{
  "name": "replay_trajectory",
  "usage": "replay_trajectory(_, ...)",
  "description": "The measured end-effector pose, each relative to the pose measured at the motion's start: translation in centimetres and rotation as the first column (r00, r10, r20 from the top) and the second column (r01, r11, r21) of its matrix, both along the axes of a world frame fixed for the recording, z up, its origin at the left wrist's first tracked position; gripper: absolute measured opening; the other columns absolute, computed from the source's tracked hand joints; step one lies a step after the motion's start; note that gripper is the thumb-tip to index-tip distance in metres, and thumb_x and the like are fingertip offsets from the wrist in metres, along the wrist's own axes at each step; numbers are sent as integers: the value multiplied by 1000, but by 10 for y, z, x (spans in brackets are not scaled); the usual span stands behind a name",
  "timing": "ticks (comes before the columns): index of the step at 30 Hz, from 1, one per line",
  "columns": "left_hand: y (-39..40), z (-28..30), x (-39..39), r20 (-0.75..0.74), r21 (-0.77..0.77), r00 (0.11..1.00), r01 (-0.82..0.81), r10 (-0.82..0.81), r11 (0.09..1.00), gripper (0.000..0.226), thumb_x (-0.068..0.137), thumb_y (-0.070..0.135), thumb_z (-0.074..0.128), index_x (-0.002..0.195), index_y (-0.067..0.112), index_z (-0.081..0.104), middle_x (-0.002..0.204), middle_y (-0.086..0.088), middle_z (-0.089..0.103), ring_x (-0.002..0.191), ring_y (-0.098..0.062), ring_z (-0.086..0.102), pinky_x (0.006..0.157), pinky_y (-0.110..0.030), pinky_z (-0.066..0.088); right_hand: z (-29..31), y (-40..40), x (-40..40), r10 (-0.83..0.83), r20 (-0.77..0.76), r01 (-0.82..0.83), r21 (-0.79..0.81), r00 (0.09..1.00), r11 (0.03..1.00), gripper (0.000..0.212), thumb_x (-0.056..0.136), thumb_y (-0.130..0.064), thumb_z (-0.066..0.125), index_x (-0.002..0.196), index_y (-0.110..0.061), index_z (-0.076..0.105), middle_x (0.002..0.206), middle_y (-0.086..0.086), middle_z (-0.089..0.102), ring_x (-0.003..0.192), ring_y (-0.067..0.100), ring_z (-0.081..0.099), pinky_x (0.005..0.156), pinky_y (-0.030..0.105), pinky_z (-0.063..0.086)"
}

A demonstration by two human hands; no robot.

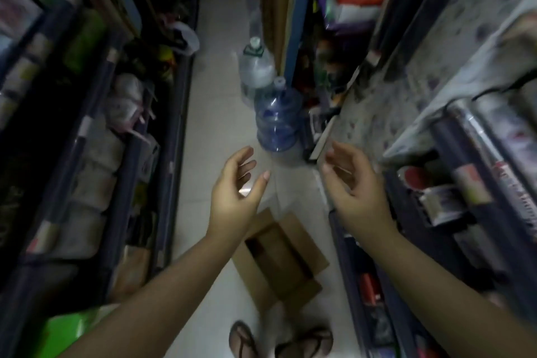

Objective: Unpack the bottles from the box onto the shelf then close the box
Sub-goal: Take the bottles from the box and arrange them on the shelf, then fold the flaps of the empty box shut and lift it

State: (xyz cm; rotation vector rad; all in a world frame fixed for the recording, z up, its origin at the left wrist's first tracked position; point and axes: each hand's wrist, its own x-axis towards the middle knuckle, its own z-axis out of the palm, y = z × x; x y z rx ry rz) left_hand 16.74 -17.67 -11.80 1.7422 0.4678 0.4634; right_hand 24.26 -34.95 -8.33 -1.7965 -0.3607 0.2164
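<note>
Head view: cardboard box on floor, lower centre of frame, flaps up, inside looks dark, can't tell if bottles left. Guessing closing step next, needs reaching down to fold flaps. Left hand and right hand hover above box, fingers loose, holding nothing. Shelf at right.

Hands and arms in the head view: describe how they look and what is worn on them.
The left hand and the right hand are bare, with no gloves, and no rings, watch or bracelet can be made out. Both forearms are bare up to the frame edge; no sleeve shows. The fingernails look short and unpainted.
</note>
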Motion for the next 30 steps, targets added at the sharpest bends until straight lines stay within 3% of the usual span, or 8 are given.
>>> replay_trajectory(4, 4, -64, -34, -122, -18, 992, -16, 14, 1000, 47, 88, 21, 66, 131, 25, 49, 130, 15, 55, 118, -3, 56, 100, -21, 47, -70, 0, -30, -24, -88, 17, -79, 996, 997, 39, 89, -29, 59, 126, -18, 51, 120, -3, 59, 115, 10, 56, 102, 39, 46)
replay_trajectory(8, 6, -134, -57, -237, -39, 971, 18, -27, 999, 47, 88, 23, 66, 132, 28, 48, 130, 19, 54, 118, 1, 54, 99, -19, 46, -148, -3, -58, -106, -222, 78, -132, 969, 988, 50, 83, -45, 57, 127, -22, 51, 122, -7, 59, 116, 7, 55, 101, 36, 47)
replay_trajectory(12, 3, -200, -70, -318, -32, 946, 61, -68, 998, 47, 88, 23, 66, 131, 26, 49, 121, 28, 53, 115, 5, 54, 97, -15, 45, -223, -10, -84, -142, -360, 91, -155, 922, 984, 36, 91, -28, 59, 125, -28, 48, 120, -12, 57, 114, 5, 55, 98, 32, 48)
replay_trajectory(16, 1, -269, -70, -420, 0, 901, 118, -107, 993, 49, 88, 29, 65, 134, 25, 48, 125, 17, 55, 111, 5, 53, 89, -3, 42, -291, -16, -99, -217, -410, 136, -217, 886, 967, 38, 85, -37, 60, 121, -34, 47, 120, -9, 57, 114, 7, 55, 96, 32, 48)
replay_trajectory(18, 3, -307, -67, -465, 17, 876, 152, -127, 988, 50, 88, 31, 64, 135, 24, 48, 127, 16, 53, 111, 4, 52, 86, 0, 40, -330, -20, -102, -257, -427, 153, -263, 867, 952, 37, 89, -32, 60, 124, -32, 46, 121, -7, 56, 115, 8, 53, 98, 35, 47)
replay_trajectory(23, 9, -392, -55, -536, 56, 833, 200, -139, 978, 51, 88, 33, 62, 136, 22, 48, 126, 15, 52, 113, -3, 51, 87, -7, 39, -426, -31, -114, -439, -409, 282, -389, 800, 877, 45, 89, -32, 61, 130, -24, 46, 128, -1, 54, 118, 13, 51, 102, 45, 45)
replay_trajectory(28, 15, -461, -40, -557, 51, 813, 237, -169, 970, 50, 88, 33, 64, 135, 24, 49, 127, 15, 53, 113, -4, 51, 96, -23, 43, -505, -41, -124, -626, -331, 414, -524, 706, 744, 65, 88, -32, 62, 143, -18, 32, 144, 4, 38, 128, 10, 36, 110, 38, 33)
replay_trajectory(30, 14, -485, -38, -568, 44, 803, 249, -181, 967, 50, 87, 33, 65, 134, 25, 49, 128, 14, 54, 114, -4, 51, 94, -21, 43, -536, -48, -128, -675, -317, 436, -569, 666, 697, 72, 86, -33, 64, 146, -16, 27, 149, 6, 33, 137, 16, 32, 113, 38, 30)
